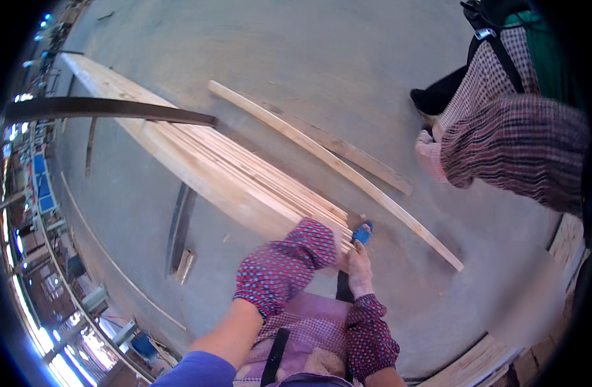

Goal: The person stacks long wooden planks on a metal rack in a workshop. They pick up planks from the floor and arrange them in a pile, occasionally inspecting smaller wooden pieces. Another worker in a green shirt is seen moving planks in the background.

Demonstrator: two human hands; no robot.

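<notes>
A stack of long, pale wooden boards [225,164] runs from the far left toward me, its near end just in front of my body. At that end my left hand [328,235], in a pale glove below a red-and-blue patterned sleeve cover, is closed over the boards from the left and top. My right hand [359,271], also gloved, grips the end at the right corner, thumb up along the edge. The boards hide parts of the fingers of both hands. A dark metal bar [115,108] crosses over the stack at its far part.
One long wooden strip [335,164] and a duller board [354,155] lie on the grey floor [296,45] beyond the stack. At right stands a co-worker in a striped sleeve [515,142]. A dark support [180,229] is at left; more planks [467,364] lie lower right.
</notes>
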